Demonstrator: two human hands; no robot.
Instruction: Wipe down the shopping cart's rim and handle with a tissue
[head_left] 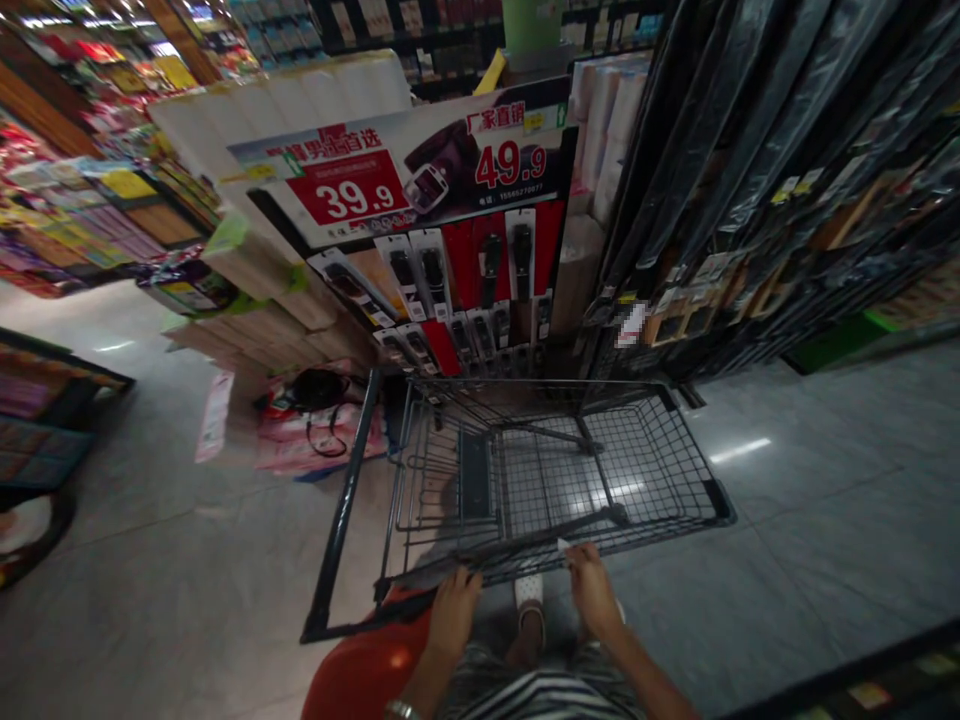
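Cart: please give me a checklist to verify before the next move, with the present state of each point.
1. Left hand on the cart: ok, at its near side.
2. Right hand free: not ok, its fingers seem to pinch a white piece.
3. A hand on the handle: not ok, neither is there.
4. Cart upright on the floor: ok.
5. Wheels straight: cannot tell.

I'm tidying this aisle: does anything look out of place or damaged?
Possibly: a black item with a looped strap lies loose on pink packages, unlike the packaged belts hanging nearby. I see no spill or clear damage.
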